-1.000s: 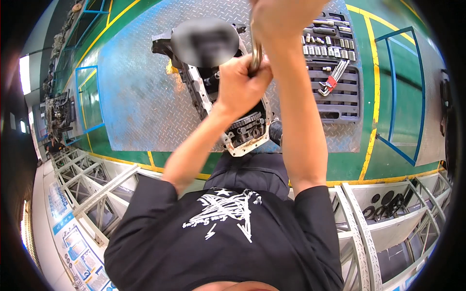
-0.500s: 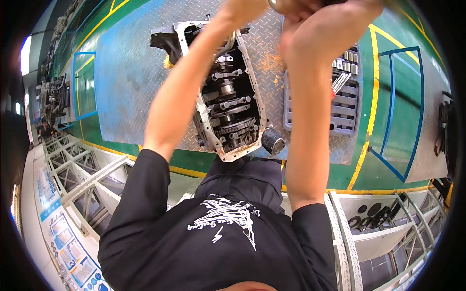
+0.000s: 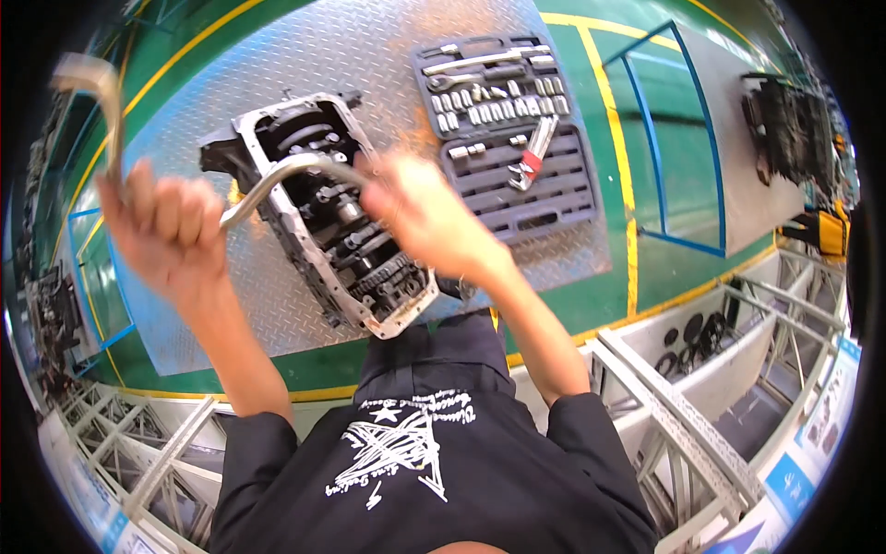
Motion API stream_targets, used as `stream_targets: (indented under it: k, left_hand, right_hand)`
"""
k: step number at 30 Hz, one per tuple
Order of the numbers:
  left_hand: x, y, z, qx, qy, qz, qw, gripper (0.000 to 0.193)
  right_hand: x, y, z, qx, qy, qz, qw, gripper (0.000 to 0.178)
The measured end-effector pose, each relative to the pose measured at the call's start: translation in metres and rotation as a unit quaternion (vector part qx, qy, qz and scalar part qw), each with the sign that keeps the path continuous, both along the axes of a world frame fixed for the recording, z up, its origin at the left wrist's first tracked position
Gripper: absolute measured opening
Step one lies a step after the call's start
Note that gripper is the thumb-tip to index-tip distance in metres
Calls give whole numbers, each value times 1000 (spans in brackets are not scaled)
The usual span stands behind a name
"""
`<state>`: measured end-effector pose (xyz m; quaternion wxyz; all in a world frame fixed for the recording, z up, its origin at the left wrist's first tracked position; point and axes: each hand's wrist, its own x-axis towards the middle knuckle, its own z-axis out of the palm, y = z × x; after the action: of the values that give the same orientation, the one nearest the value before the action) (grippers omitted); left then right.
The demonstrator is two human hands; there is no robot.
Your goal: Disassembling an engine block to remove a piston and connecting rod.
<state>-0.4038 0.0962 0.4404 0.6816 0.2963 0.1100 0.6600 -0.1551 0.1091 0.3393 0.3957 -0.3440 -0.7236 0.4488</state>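
A shiny, bent metal rod (image 3: 297,164) is in both my hands, blurred by motion. My left hand (image 3: 171,226) is closed around it at the left; one crooked end rises above that fist. Closed on its other end, my right hand (image 3: 420,217) is over the right side of an engine block (image 3: 399,323). The block lies with its open side up, showing the crankshaft (image 3: 346,212) inside. The rod's curve passes above that opening. A dark cylindrical part (image 3: 454,288) at the block's near right corner is partly hidden.
An opened grey socket case (image 3: 577,208) lies right of the block. It holds sockets, a ratchet (image 3: 461,83) and a bundle of hex keys (image 3: 540,152) in a red holder. Yellow lines cross the green floor. A blue frame (image 3: 715,175) and another engine part (image 3: 789,125) are farther right.
Both hands have come back from the top edge toward me, left hand to the left, right hand over the block. The metal rod now shows clearly between them. The view has turned toward the right.
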Motion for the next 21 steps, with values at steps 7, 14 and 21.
stream_targets:
  k: [7, 14, 21]
  left_hand:
    - [22, -112, -46, -50, -251, 79, 963, 52]
    - [145, -100, -57, -72, -221, 144, 962, 52]
    - [259, -7, -81, -144, -217, 123, 958, 47]
  right_hand:
    - [83, -105, 7, -101, -151, 238, 954, 35]
    - [214, -60, -22, -170, -65, 325, 928, 33]
    - [387, -54, -75, -387, -132, 269, 872, 32]
